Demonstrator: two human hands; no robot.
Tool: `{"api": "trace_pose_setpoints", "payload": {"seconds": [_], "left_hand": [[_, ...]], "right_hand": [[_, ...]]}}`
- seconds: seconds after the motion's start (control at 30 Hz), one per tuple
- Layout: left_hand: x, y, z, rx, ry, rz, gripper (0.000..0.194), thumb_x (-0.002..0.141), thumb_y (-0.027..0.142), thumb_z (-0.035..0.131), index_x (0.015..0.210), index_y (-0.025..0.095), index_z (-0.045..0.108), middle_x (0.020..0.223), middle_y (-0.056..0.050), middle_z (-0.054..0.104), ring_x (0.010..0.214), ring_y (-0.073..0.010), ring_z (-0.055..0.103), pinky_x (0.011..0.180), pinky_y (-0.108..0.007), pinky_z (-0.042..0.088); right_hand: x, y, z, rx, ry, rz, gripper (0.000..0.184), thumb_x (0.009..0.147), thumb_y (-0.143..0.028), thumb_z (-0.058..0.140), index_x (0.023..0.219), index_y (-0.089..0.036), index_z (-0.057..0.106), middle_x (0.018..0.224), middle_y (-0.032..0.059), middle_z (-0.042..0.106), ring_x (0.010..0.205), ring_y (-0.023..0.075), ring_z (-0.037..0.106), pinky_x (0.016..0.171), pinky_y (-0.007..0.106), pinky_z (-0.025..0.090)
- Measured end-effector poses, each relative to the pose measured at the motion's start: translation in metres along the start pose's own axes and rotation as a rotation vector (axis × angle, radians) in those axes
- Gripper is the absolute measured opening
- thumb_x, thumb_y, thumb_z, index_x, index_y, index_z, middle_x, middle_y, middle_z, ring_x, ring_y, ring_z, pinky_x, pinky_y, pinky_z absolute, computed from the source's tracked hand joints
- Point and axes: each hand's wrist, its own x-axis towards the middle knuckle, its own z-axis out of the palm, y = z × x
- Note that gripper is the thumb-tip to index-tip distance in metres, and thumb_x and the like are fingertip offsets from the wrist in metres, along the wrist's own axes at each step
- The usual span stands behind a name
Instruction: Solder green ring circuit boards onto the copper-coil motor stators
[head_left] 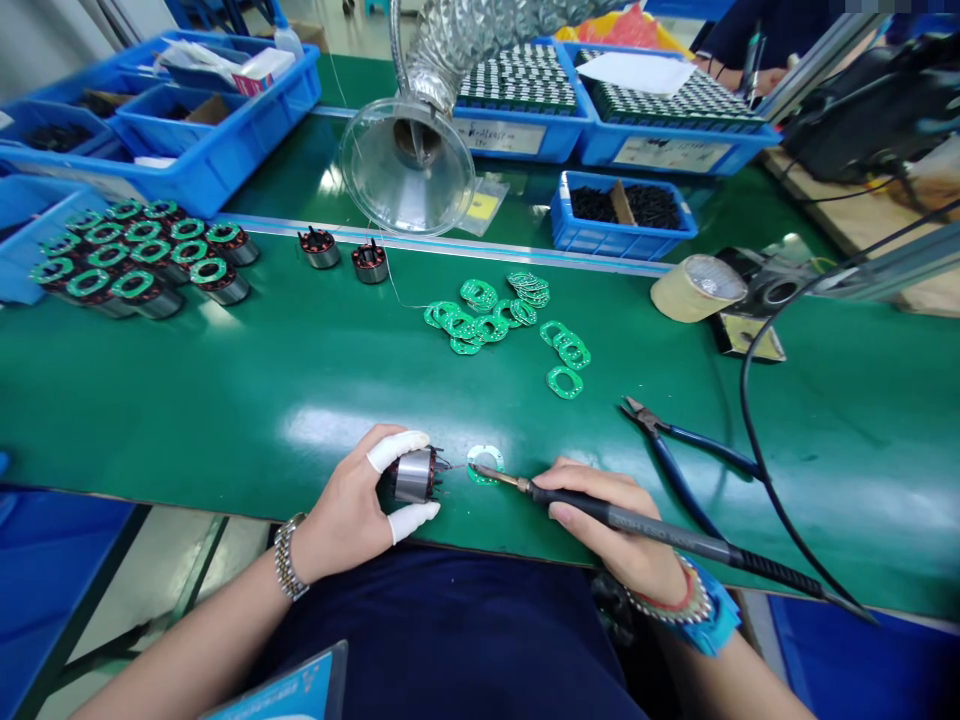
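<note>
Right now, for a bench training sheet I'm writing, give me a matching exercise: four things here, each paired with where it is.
Things:
1. Soldering iron
2. Motor stator
3. Blue-handled pliers
4. Roll of tape

Places:
A. Near the far right of the green mat
B. Held in the left hand
C. Lying on the mat, to the right of the hands
D. Held in the right hand

Pairs: 1-D, 2-B, 3-C, 4-A
</note>
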Motion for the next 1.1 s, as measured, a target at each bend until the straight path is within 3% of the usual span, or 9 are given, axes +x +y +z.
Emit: {"api": "trace_pose_setpoints", "payload": {"seconds": [0.4, 0.63, 0.77, 0.83, 0.93, 1.0, 1.1], "left_hand": [[0.001, 0.0, 0.0, 0.004, 0.002, -0.001, 0.05, 0.072, 0.022, 0.068, 0.116, 0.019, 0.044, 0.11, -0.008, 0.053, 0.102, -0.0194, 0.052, 0.089, -0.036, 0.045], [0.001, 0.0, 0.0, 0.0, -0.008, -0.012, 0.05, 0.072, 0.022, 0.068, 0.116, 0.021, 0.043, 0.11, -0.007, 0.053, 0.101, -0.0197, 0.053, 0.088, -0.037, 0.046], [0.0, 0.001, -0.001, 0.01, -0.014, -0.017, 0.049, 0.074, 0.024, 0.066, 0.116, 0.022, 0.042, 0.109, -0.007, 0.053, 0.1, -0.0207, 0.054, 0.086, -0.037, 0.047], [-0.001, 0.001, -0.001, 0.026, -0.019, -0.019, 0.048, 0.075, 0.025, 0.065, 0.117, 0.023, 0.041, 0.11, -0.007, 0.052, 0.1, -0.0212, 0.054, 0.086, -0.037, 0.047], [-0.001, -0.003, 0.0, 0.054, -0.011, -0.008, 0.048, 0.077, 0.027, 0.063, 0.119, 0.023, 0.04, 0.11, -0.007, 0.053, 0.099, -0.0218, 0.055, 0.085, -0.037, 0.048], [-0.002, -0.006, 0.001, 0.071, -0.002, 0.006, 0.048, 0.077, 0.028, 0.062, 0.119, 0.023, 0.04, 0.11, -0.007, 0.053, 0.099, -0.0221, 0.056, 0.084, -0.036, 0.049], [-0.002, -0.009, 0.002, 0.096, 0.007, 0.018, 0.047, 0.077, 0.028, 0.062, 0.119, 0.024, 0.041, 0.111, -0.007, 0.054, 0.099, -0.0222, 0.057, 0.084, -0.035, 0.049]], "right_hand": [[0.0, 0.0, -0.001, 0.027, -0.024, 0.01, 0.02, 0.08, -0.014, 0.057, 0.096, -0.023, 0.064, 0.084, 0.001, 0.07, 0.077, 0.0147, 0.063, 0.074, 0.027, 0.049], [-0.002, -0.001, -0.005, 0.018, 0.051, 0.002, 0.021, 0.079, -0.014, 0.058, 0.096, -0.024, 0.065, 0.085, 0.0019, 0.07, 0.08, 0.0166, 0.064, 0.074, 0.028, 0.05], [-0.006, -0.005, -0.02, -0.047, 0.108, 0.002, 0.019, 0.079, -0.016, 0.058, 0.096, -0.024, 0.065, 0.083, 0.003, 0.07, 0.078, 0.0186, 0.064, 0.074, 0.031, 0.05], [-0.007, -0.004, -0.034, -0.135, 0.181, 0.041, 0.019, 0.079, -0.02, 0.059, 0.097, -0.024, 0.065, 0.085, 0.0032, 0.069, 0.078, 0.0191, 0.064, 0.072, 0.031, 0.05], [0.002, 0.007, -0.065, -0.297, 0.434, 0.126, 0.017, 0.077, -0.026, 0.063, 0.094, -0.023, 0.063, 0.083, 0.003, 0.066, 0.072, 0.0178, 0.063, 0.065, 0.029, 0.05], [0.016, 0.024, -0.091, -0.417, 0.622, 0.122, 0.016, 0.076, -0.029, 0.064, 0.089, -0.021, 0.062, 0.08, 0.0027, 0.064, 0.072, 0.0177, 0.061, 0.066, 0.03, 0.05], [0.042, 0.057, -0.129, -0.625, 0.793, 0.087, 0.025, 0.077, -0.034, 0.061, 0.095, -0.017, 0.062, 0.089, 0.0059, 0.065, 0.081, 0.0194, 0.061, 0.077, 0.033, 0.049]]}}
